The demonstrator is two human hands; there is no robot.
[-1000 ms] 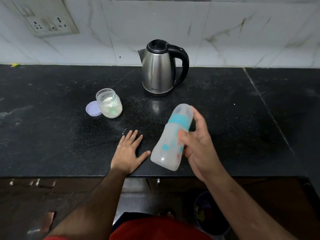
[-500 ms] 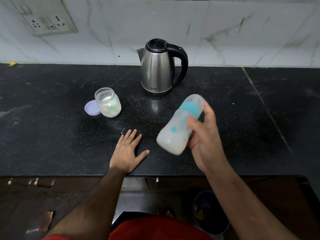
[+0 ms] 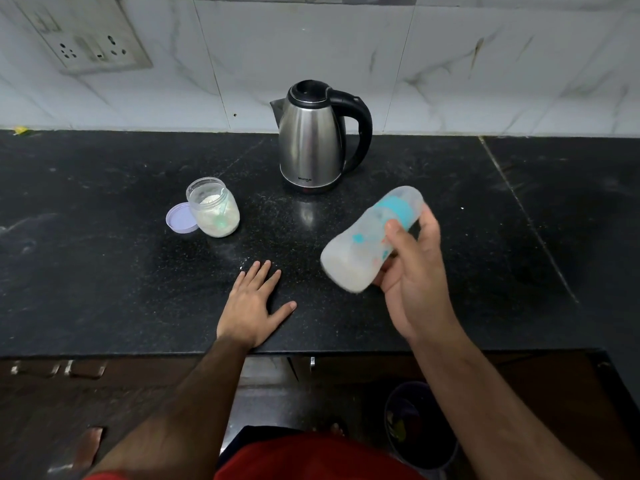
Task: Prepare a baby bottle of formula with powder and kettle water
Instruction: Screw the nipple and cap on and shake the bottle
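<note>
My right hand (image 3: 414,271) grips a capped baby bottle (image 3: 360,247) with a teal collar and milky liquid inside. The bottle is tilted, its cap end pointing up and right, its base blurred, held above the black counter (image 3: 104,271). My left hand (image 3: 254,304) lies flat on the counter near the front edge, fingers spread, holding nothing. A steel electric kettle (image 3: 311,143) with a black handle stands at the back centre. An open jar of white powder (image 3: 214,207) sits to the left with its purple lid (image 3: 179,219) beside it.
A marble-tiled wall with a socket plate (image 3: 93,39) runs behind the counter. Some powder specks lie on the counter near my left fingertips. Below the counter edge are cabinet fronts and a dark bucket (image 3: 420,427) on the floor.
The bottle has swung in my right hand, tilting further toward horizontal and shifting right and up. My left hand stays flat on the counter.
</note>
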